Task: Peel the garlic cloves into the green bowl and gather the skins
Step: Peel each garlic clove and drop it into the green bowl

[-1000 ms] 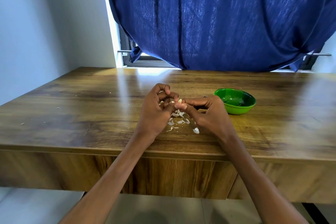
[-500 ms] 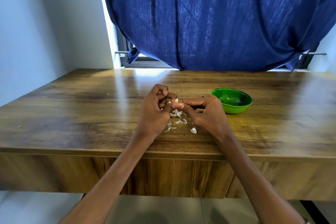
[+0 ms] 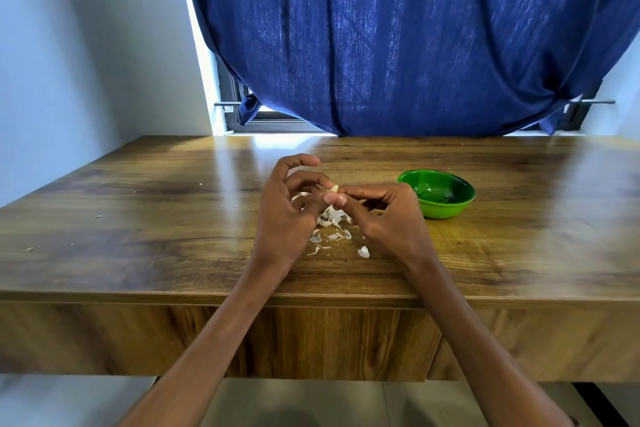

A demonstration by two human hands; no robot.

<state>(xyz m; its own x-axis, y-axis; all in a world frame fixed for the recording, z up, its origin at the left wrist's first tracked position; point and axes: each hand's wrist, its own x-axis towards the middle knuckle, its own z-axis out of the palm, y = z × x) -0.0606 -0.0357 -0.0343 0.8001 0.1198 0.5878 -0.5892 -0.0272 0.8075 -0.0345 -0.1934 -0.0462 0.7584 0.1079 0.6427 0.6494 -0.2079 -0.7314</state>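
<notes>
A: Garlic clove (image 3: pixel 334 188) position?
B: Pinched at right hand (image 3: pixel 382 218) thumb and forefinger tips, above desk (image 3: pixel 138 218), level with and left of green bowl (image 3: pixel 437 198), well short of its rim.

A: Left hand (image 3: pixel 287 215) state?
B: Fingers loosely curled and spread; forefinger lifted clear, unlike a second ago, when tucked tight against the clove. Middle fingertips just beside the clove; contact cannot be told. Nothing visibly held.

A: Other change?
B: More pale clove exposed past the thumb than half a second ago. Skins (image 3: pixel 332 229) pile much as before, directly below both hands, one larger flake (image 3: pixel 363 251) lying nearer the desk edge.

A: Meaning for task?
B: Probably skin freed from this clove; likely ready for drop into bowl. Bowl contents unclear, dark marks only. Skins scattered, not yet gathered.

A: Surface and room?
B: Glossy wood-grain desk, window glare at rear, small crumbs at far left. Blue curtain (image 3: pixel 398 38) over dark-framed window; pale wall at left; light floor below.
</notes>
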